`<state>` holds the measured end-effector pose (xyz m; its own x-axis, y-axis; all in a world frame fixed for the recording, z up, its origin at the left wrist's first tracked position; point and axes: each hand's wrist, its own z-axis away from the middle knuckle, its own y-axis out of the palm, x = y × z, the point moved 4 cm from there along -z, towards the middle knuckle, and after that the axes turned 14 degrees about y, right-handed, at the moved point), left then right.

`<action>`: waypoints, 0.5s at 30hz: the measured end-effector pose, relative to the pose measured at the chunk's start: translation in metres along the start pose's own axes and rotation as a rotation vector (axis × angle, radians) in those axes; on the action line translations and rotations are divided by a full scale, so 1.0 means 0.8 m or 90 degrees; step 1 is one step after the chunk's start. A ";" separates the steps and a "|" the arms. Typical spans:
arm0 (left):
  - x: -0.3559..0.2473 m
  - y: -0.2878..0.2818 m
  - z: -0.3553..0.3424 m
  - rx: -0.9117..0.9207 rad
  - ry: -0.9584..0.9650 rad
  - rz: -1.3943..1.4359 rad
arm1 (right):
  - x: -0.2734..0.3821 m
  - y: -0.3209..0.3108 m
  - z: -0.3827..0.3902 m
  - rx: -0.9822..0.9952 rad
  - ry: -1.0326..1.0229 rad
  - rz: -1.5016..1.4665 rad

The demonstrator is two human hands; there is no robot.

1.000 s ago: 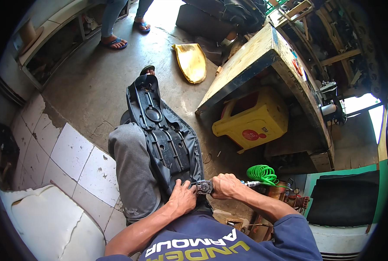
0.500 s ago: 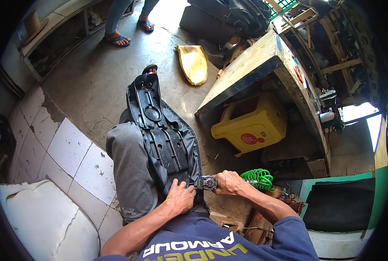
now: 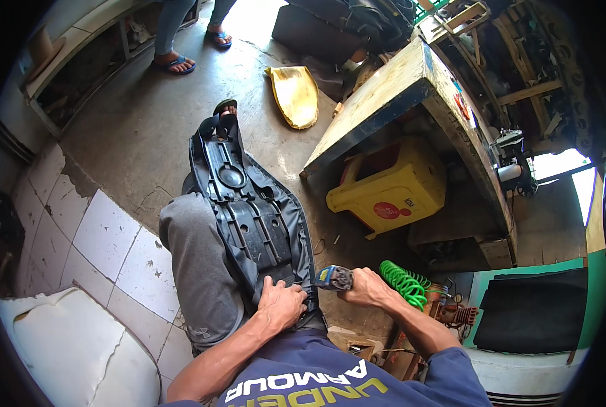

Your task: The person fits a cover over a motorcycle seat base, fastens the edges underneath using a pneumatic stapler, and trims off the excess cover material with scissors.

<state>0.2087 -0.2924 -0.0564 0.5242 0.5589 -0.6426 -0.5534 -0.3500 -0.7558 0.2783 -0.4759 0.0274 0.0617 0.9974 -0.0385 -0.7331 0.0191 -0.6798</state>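
Note:
A black motorcycle seat [image 3: 252,224] lies underside up along my thigh, its ribbed plastic base showing and loose black cover material bunched around the rim. At its near end, my left hand [image 3: 281,304] presses on the cover edge with fingers bent; whether they pinch the material is partly hidden. My right hand [image 3: 371,288] is wrapped round a pneumatic staple gun [image 3: 334,277], whose nose is just right of the seat's edge, apart from my left fingers. A green coiled air hose [image 3: 405,283] runs beside my right wrist.
A worn wooden table [image 3: 364,102] stands at the right, a yellow plastic stool [image 3: 391,186] under it. A yellow seat-shaped piece [image 3: 294,97] lies on the floor. Another person's sandalled feet [image 3: 175,64] are at the far left. White padded foam [image 3: 79,346] sits at my near left.
The staple gun in my right hand has moved off the seat's edge, slightly up and to the right. My left hand stays at the near end of the cover.

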 end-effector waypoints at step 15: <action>0.011 0.025 -0.019 -0.057 -0.083 0.045 | -0.008 0.057 0.044 0.031 -0.057 -0.049</action>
<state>0.2116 -0.3060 -0.0792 0.3943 0.6215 -0.6769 -0.5226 -0.4543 -0.7215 0.2208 -0.4786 0.0224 0.0608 0.9950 0.0796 -0.7601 0.0978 -0.6423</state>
